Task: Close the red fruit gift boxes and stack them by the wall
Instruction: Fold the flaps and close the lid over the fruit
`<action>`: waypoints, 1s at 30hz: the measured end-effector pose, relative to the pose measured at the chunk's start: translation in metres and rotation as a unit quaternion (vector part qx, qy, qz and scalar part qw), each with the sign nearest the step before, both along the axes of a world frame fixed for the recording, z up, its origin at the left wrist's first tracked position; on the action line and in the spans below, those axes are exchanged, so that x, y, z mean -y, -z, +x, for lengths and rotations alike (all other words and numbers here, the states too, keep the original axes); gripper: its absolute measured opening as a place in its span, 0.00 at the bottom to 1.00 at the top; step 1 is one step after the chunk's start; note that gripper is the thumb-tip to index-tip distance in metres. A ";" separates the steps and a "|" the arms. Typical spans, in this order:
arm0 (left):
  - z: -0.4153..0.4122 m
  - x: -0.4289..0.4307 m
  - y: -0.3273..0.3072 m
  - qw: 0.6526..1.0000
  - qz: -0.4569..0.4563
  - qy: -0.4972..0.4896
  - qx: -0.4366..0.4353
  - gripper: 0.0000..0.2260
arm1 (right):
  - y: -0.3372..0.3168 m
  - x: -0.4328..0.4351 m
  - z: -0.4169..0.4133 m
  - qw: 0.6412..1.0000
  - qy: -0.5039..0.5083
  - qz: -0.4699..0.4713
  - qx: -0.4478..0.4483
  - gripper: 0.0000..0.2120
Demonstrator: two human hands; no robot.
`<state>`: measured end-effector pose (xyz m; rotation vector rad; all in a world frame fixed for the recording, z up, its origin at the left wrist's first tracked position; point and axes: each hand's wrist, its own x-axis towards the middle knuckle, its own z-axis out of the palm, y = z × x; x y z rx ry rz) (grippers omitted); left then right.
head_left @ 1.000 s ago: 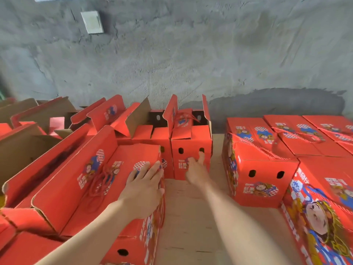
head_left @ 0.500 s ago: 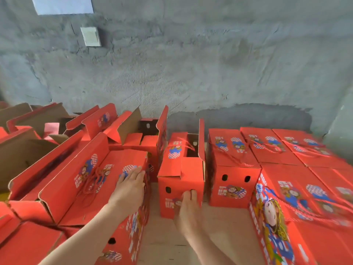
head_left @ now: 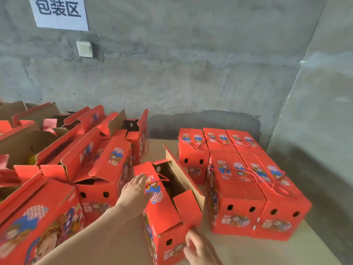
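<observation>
Your right hand (head_left: 198, 249) lies against the near end of the red cardboard gift box (head_left: 162, 213); blur hides whether its fingers grip. Your left hand (head_left: 133, 194) rests flat, fingers straight, on that box's left top flap; the right flap stands up. The box sits on the tan tabletop (head_left: 248, 251), between open red boxes (head_left: 99, 169) and closed red boxes (head_left: 257, 197) near the grey concrete wall (head_left: 191, 73).

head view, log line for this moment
red gift box: half open | left hand: on left flap | right hand: touching near end | right flap: up
</observation>
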<state>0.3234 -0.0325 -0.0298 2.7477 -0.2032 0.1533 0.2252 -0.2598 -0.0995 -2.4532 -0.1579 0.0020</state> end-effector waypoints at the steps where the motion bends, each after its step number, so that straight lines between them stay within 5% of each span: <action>1: -0.009 0.004 -0.003 1.000 0.022 0.009 -0.017 0.30 | -0.003 0.012 -0.008 1.000 -0.017 0.005 -0.023 0.06; 7: -0.059 0.027 -0.007 0.988 0.104 0.063 -0.100 0.35 | -0.020 0.070 -0.062 0.984 -0.053 0.100 -0.141 0.10; 14: -0.096 0.056 -0.010 0.971 0.143 0.142 -0.127 0.34 | -0.025 0.140 -0.100 0.977 0.081 0.133 -0.144 0.18; 20: -0.114 0.076 -0.017 0.962 0.223 0.145 -0.063 0.37 | -0.029 0.135 -0.122 0.948 0.230 0.220 0.008 0.13; 23: -0.127 0.073 -0.019 0.973 0.207 0.105 -0.010 0.37 | -0.049 0.113 -0.143 0.958 0.170 0.223 0.058 0.21; 26: -0.144 0.072 -0.021 0.979 0.173 0.078 0.073 0.33 | -0.061 0.096 -0.157 0.947 0.101 0.304 0.022 0.20; 30: -0.169 0.058 -0.020 0.974 0.125 0.100 0.162 0.25 | -0.063 0.098 -0.168 0.862 0.087 0.488 -0.105 0.21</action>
